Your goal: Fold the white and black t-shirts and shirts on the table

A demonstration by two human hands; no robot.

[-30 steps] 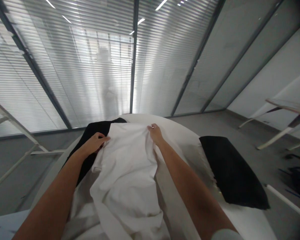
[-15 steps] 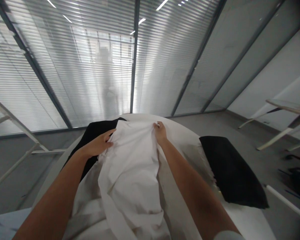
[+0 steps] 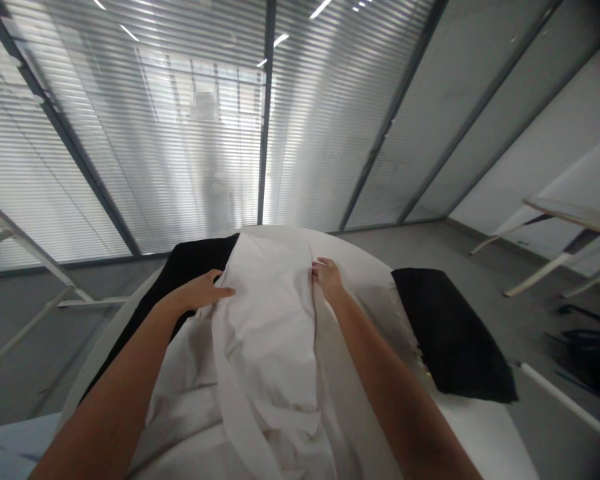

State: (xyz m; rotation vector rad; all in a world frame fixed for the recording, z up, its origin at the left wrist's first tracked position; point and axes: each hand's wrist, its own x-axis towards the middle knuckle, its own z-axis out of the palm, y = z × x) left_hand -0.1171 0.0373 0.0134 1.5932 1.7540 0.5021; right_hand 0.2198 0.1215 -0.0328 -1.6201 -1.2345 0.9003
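Note:
A creased white cloth (image 3: 265,347) lies spread along a round white table (image 3: 365,263), running from under my arms to near the far rim. My right hand (image 3: 327,279) pinches a fold of it near the far end. My left hand (image 3: 200,291) rests on the cloth's left edge, with fingers together, and I cannot tell if it grips. Beneath that edge a black cloth (image 3: 195,267) shows on the left. A second black cloth (image 3: 450,333) lies apart on the right of the table.
Glass partitions with blinds (image 3: 130,133) stand beyond the table, with a blurred person's shape (image 3: 220,193) behind them. A pale-framed table (image 3: 570,220) stands at right, above a dark bag (image 3: 585,353) on the grey floor. A white frame (image 3: 15,253) stands at left.
Both hands have shifted a little to the right and nearer the table. The white cloth now lies smoother and straighter, and its far end reaches further along the black cloth.

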